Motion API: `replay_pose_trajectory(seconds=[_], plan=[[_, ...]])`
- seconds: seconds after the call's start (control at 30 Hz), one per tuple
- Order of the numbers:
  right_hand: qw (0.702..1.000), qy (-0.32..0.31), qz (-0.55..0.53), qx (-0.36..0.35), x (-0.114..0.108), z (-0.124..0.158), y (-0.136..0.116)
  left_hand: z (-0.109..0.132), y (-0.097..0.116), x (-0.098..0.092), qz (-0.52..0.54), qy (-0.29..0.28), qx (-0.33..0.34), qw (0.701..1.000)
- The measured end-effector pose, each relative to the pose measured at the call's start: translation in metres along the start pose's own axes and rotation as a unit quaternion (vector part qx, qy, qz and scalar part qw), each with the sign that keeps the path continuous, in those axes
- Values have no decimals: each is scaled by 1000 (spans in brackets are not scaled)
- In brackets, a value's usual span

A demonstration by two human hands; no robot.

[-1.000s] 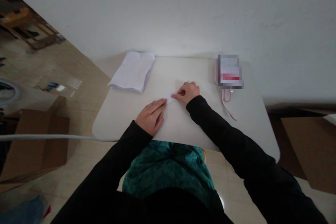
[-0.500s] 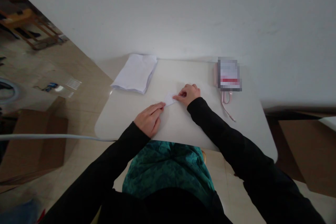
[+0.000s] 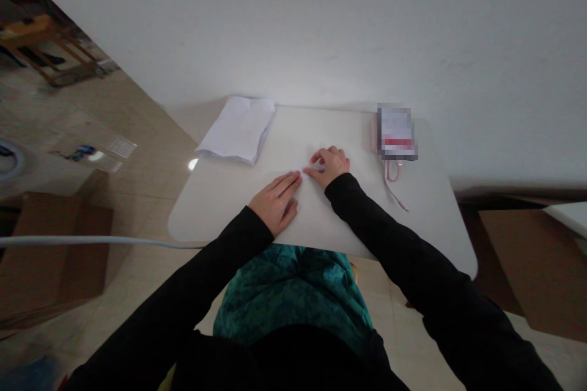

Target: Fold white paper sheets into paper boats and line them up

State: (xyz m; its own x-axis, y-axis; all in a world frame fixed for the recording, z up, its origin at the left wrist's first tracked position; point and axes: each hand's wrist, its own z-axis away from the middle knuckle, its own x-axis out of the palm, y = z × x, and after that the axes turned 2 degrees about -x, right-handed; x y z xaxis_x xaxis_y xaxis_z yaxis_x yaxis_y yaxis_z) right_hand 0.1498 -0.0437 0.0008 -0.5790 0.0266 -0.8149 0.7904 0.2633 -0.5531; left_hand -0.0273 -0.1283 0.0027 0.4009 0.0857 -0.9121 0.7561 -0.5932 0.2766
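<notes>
A small piece of white paper (image 3: 302,174) lies on the table between my hands, partly hidden under my right fingers. My right hand (image 3: 331,166) curls over it and pinches it against the tabletop. My left hand (image 3: 275,203) rests palm down, its fingertips at the paper's near end. A loose stack of white paper (image 3: 238,131) lies up and to the left of both hands, untouched.
The white rounded table (image 3: 220,211) stands against a white wall. At its far right sits a pink object with a blurred label (image 3: 395,133), trailing a pink cord (image 3: 393,186). A grey cable (image 3: 92,241) crosses the left, above a cardboard box (image 3: 55,256) on the tiled floor.
My left hand has slid up and right, closer to the paper. My right fingers now cover more of the paper. The whole view has drifted slightly.
</notes>
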Motion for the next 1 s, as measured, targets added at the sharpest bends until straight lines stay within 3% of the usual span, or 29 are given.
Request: replay_pose_trajectory(seconds=[0.1, 0.17, 0.23, 0.7, 0.9, 1.0], plan=[[994, 40, 22, -99, -2, 20, -2, -2, 3, -2, -14, -6, -6, 1000], [981, 14, 42, -191, -3, 33, -2, -3, 5, -2, -14, -8, -11, 1000], [971, -5, 71, -230, -3, 42, -1, -4, 5, -2, -13, -8, -15, 1000], [976, 73, 192, -73, -16, 52, 5, -2, 4, 4, -19, 10, -25, 999], [967, 152, 193, -61, -17, 55, 10, -1, 3, 7, 4, 27, -36, 999], [962, 169, 182, -114, -16, 57, 8, 0, 4, 7, 6, 27, -42, 999]])
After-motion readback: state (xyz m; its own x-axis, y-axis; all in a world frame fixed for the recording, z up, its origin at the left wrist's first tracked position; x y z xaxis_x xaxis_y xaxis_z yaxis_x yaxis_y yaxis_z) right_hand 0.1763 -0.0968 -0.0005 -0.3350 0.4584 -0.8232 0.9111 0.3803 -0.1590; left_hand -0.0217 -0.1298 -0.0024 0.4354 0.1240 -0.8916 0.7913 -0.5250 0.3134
